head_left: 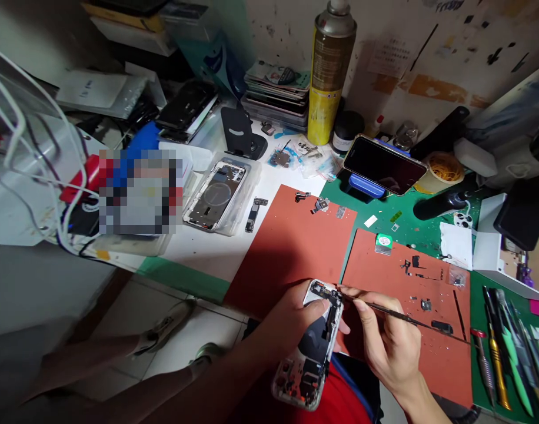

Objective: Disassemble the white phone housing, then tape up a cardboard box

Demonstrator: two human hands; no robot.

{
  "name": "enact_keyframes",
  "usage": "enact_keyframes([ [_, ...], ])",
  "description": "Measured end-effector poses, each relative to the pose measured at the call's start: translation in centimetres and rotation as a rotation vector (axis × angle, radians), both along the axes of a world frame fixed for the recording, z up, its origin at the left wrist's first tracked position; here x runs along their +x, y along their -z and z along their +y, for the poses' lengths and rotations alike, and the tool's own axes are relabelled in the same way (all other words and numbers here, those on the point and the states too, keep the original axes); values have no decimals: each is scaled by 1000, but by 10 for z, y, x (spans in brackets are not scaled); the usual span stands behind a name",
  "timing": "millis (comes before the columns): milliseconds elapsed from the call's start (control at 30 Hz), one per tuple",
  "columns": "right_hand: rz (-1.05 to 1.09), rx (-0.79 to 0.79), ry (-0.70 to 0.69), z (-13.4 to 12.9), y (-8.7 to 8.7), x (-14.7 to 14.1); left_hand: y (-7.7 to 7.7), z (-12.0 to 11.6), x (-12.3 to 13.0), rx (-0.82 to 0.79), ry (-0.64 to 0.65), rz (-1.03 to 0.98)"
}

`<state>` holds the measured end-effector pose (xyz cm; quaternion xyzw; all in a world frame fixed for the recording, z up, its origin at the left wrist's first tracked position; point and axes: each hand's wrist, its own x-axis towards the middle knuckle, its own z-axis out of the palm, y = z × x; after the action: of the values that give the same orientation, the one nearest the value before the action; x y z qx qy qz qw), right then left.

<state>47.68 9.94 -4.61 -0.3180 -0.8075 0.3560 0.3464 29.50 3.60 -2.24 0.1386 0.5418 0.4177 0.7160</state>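
Note:
My left hand (291, 318) is closed around an opened phone housing (316, 344), its thumb lying over the inner parts near the top end. The housing has a pale rim, and dark and metallic parts show inside it. In the fingers of my right hand (391, 338) is a long, thin, dark metal pry tool (422, 323). Its tip reaches the upper right edge of the housing, though the exact contact is too small to make out. Both hands are over the front edge of the red-brown mats, close to my lap.
Small phone parts (425, 304) lie on the right mat (362, 265), others on the left mat (291, 235). Screwdrivers and brushes (499, 365) line the right. Behind stand a propped phone (384, 165) and a yellow spray can (325, 112). Another phone housing (216, 194) sits left.

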Motion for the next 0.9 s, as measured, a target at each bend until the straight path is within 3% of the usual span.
enact_keyframes([
  [233,1,170,6,0,-5,-9,2,-3,1,25,-25,136],
  [433,-32,72,15,2,-8,-9,4,-4,0,35,-2,248],
  [633,-49,-36,50,4,-13,-11,-1,-3,1,16,63,60],
  [900,-24,-141,88,2,-17,-13,1,-5,1,-6,34,25],
])
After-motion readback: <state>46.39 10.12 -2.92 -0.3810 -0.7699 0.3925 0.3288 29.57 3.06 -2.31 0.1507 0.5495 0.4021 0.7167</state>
